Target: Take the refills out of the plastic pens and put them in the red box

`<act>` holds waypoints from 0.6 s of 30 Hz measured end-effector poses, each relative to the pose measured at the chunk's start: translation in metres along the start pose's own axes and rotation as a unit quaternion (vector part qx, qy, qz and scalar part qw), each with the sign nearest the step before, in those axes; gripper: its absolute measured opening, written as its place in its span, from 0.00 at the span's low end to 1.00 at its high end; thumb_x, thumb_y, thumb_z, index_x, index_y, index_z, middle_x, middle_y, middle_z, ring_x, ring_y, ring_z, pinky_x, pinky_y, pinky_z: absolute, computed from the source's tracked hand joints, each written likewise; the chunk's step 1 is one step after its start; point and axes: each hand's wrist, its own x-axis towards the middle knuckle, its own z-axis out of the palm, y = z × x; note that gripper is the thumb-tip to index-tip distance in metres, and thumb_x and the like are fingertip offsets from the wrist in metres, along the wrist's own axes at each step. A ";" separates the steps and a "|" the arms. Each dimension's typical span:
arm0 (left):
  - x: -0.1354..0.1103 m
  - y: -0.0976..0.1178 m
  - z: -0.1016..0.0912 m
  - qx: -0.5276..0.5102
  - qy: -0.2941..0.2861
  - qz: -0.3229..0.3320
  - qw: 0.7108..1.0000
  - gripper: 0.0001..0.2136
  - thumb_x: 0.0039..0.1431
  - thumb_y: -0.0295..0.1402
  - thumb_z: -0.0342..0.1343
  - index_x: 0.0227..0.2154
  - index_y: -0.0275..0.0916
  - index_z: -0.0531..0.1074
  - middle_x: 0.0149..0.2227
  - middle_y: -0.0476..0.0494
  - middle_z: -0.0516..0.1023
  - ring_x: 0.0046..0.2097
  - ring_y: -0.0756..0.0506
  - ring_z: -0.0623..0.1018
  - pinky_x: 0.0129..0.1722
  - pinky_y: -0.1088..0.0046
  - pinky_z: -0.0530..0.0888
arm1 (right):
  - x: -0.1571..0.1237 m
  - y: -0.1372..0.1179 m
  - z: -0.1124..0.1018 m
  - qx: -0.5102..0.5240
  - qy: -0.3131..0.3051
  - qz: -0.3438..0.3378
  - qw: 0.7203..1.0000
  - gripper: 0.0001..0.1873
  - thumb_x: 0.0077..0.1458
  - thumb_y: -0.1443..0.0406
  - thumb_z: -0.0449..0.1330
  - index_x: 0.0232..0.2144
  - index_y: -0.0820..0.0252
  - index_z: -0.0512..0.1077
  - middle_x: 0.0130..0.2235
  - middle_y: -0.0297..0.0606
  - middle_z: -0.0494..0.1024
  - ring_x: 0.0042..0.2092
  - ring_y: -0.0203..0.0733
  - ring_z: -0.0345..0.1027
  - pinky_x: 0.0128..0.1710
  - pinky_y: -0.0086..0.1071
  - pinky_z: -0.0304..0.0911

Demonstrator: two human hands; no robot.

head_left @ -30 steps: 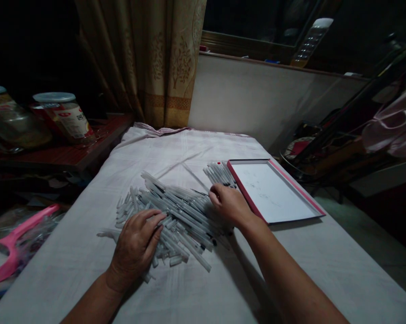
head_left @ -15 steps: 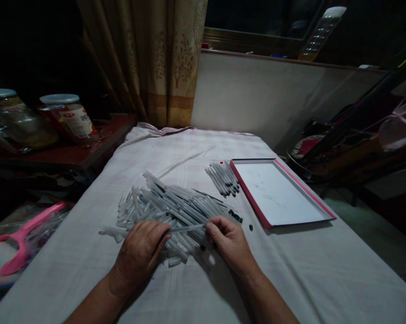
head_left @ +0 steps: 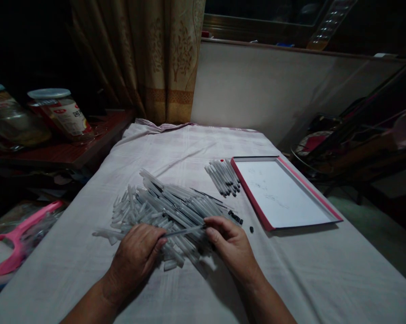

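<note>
Between my two hands a clear pen point(head_left: 184, 231) is stretched sideways, low over a heap of pen parts. My left hand point(head_left: 137, 249) is closed round its left end. The thumb and fingers of my right hand point(head_left: 228, 240) pinch the other end, where something dark shows. The heap point(head_left: 176, 202) holds many translucent barrels, caps and thin dark refills. Small black plugs point(head_left: 235, 217) lie at its right side, and one lone black plug point(head_left: 251, 229) sits further right. Behind them is a neat bunch of pens point(head_left: 222, 177) with dark ends.
A shallow box lid point(head_left: 279, 191) with red sides lies right of the pens on the pale cloth point(head_left: 176, 301). At the left, jars point(head_left: 63, 114) stand on a dark red cabinet, with a pink-handled object point(head_left: 24, 234) below. A curtain point(head_left: 169, 58) and wall are behind.
My hands keep their hold on the pen, which has barely shifted. The whole view has moved slightly. No other thing on the cloth has clearly moved.
</note>
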 end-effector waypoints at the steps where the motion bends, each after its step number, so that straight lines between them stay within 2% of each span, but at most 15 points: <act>1: 0.000 0.000 0.000 -0.001 0.000 -0.002 1.000 0.09 0.71 0.35 0.46 0.40 0.39 0.71 0.31 0.46 0.78 0.32 0.47 0.76 0.36 0.71 0.72 | -0.001 0.001 0.000 -0.009 -0.001 0.021 1.000 0.10 0.51 0.59 0.64 0.29 0.59 0.81 0.25 0.36 0.78 0.26 0.38 0.69 0.27 0.30 0.64; 4: -0.001 0.002 0.000 -0.004 -0.012 -0.007 1.000 0.10 0.72 0.35 0.46 0.41 0.38 0.71 0.31 0.46 0.78 0.33 0.47 0.76 0.37 0.70 0.72 | -0.003 0.002 -0.001 -0.031 -0.010 0.024 0.999 0.11 0.53 0.59 0.62 0.26 0.60 0.79 0.22 0.34 0.75 0.25 0.37 0.67 0.25 0.29 0.62; 7: -0.002 0.002 0.000 -0.006 -0.023 -0.007 1.000 0.10 0.72 0.35 0.46 0.40 0.39 0.71 0.31 0.46 0.77 0.33 0.47 0.76 0.37 0.70 0.71 | -0.004 0.001 -0.003 -0.031 -0.024 -0.011 0.999 0.09 0.52 0.62 0.63 0.32 0.59 0.81 0.29 0.37 0.79 0.31 0.40 0.71 0.30 0.30 0.65; 10: -0.001 0.001 0.000 -0.007 -0.025 -0.003 1.000 0.10 0.72 0.35 0.46 0.40 0.39 0.71 0.31 0.47 0.77 0.32 0.47 0.75 0.36 0.71 0.71 | -0.004 0.000 -0.004 -0.025 -0.033 0.001 0.999 0.11 0.52 0.61 0.62 0.36 0.59 0.80 0.30 0.37 0.80 0.30 0.39 0.71 0.30 0.29 0.65; 14: -0.001 0.002 0.000 -0.015 -0.031 -0.004 0.999 0.09 0.71 0.35 0.46 0.40 0.39 0.71 0.30 0.47 0.77 0.32 0.47 0.75 0.36 0.71 0.71 | -0.003 -0.002 -0.002 -0.048 -0.029 0.021 0.998 0.10 0.54 0.60 0.61 0.30 0.59 0.78 0.24 0.34 0.76 0.25 0.36 0.66 0.25 0.28 0.61; 16: -0.001 0.002 0.001 -0.019 -0.035 -0.006 0.999 0.09 0.71 0.35 0.47 0.40 0.39 0.71 0.31 0.47 0.77 0.32 0.47 0.75 0.36 0.71 0.71 | -0.003 -0.002 -0.003 -0.057 -0.023 -0.001 0.998 0.07 0.52 0.62 0.61 0.28 0.58 0.77 0.27 0.35 0.78 0.29 0.38 0.70 0.28 0.29 0.64; 18: -0.002 0.002 0.001 -0.022 -0.037 -0.009 0.999 0.09 0.71 0.35 0.47 0.41 0.39 0.71 0.31 0.47 0.77 0.33 0.47 0.75 0.37 0.70 0.71 | -0.004 -0.002 -0.003 -0.052 -0.022 -0.008 0.998 0.06 0.50 0.64 0.62 0.32 0.57 0.77 0.31 0.36 0.79 0.32 0.39 0.72 0.32 0.29 0.66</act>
